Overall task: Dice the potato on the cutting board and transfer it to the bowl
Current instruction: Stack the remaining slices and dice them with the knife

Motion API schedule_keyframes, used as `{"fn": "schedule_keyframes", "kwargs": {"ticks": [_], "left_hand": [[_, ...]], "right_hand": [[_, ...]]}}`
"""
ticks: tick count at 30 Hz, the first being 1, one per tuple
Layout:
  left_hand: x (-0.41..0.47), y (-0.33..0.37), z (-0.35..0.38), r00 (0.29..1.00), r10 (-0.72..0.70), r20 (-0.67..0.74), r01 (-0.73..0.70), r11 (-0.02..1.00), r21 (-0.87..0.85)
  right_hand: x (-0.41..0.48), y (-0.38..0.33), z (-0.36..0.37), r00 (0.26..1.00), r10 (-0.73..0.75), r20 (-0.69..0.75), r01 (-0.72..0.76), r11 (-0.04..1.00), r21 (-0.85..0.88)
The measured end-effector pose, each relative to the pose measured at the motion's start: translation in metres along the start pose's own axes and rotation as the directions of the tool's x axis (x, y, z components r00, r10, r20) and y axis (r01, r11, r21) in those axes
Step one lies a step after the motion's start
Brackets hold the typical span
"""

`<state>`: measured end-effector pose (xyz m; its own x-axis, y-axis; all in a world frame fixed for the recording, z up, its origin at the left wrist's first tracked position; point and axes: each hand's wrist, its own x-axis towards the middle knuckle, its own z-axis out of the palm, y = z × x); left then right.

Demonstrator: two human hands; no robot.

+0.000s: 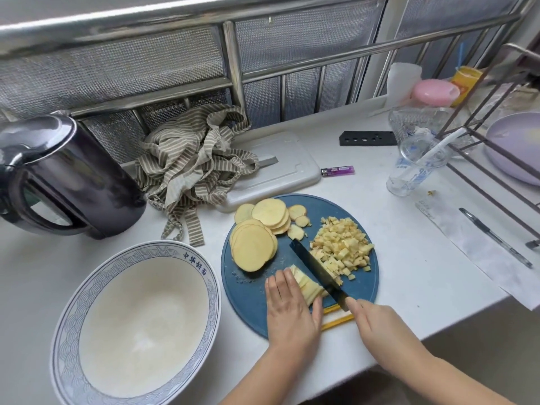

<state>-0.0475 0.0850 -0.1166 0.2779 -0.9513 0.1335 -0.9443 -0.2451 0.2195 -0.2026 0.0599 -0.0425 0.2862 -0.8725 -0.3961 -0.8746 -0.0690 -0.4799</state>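
Now, head view. My left hand [289, 305] flat, fingers pressing potato strips [305, 283]; stack runs diagonally, far-left to near-right. My right hand [377, 320] grips knife [315, 267], blade along stack's right side. Diced pile [342, 247] just right of blade; uncut slices [254, 247] far-left on cutting board [248, 302]. Bowl [140, 311] left of board, nearer left hand, nothing in it.

Left hand [290, 307] flat, right hand [376, 320] clenched.

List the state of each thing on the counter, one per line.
bowl: empty
potato slices: stacked, undiced
diced potato: piled on cutting board
potato strips: pressed by left hand
knife: gripped by right hand, blade against strips
kettle: lid shut
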Motion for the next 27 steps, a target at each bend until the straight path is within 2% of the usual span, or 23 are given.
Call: {"fn": "schedule_keyframes", "kwargs": {"ticks": [2,5,10,13,22,27], "left_hand": [[0.000,0.001,-0.001,1.000,-0.011,0.011,0.011,1.000,0.006],[-0.001,0.001,-0.003,1.000,-0.019,0.017,0.019,1.000,0.018],[-0.001,0.001,-0.005,0.998,-0.016,-0.059,0.017,1.000,0.019],[-0.002,0.002,-0.007,0.998,-0.027,-0.052,0.027,1.000,0.004],[-0.002,0.004,-0.009,0.999,-0.023,-0.049,0.022,0.999,-0.033],[-0.001,0.003,-0.007,1.000,0.000,0.006,0.000,1.000,-0.011]], "right_hand": [[-0.003,0.003,-0.006,1.000,0.015,0.000,-0.015,0.987,0.158],[-0.007,0.007,-0.009,1.000,0.025,-0.004,-0.023,0.978,0.208],[-0.002,0.008,-0.005,1.000,0.004,0.003,-0.004,0.997,0.071],[0.000,0.008,-0.001,0.999,-0.044,0.007,0.044,0.999,-0.022],[0.004,-0.002,0.010,0.995,-0.096,-0.042,0.091,0.992,-0.092],[0.004,0.002,0.008,0.996,-0.076,-0.035,0.073,0.994,-0.086]]}}
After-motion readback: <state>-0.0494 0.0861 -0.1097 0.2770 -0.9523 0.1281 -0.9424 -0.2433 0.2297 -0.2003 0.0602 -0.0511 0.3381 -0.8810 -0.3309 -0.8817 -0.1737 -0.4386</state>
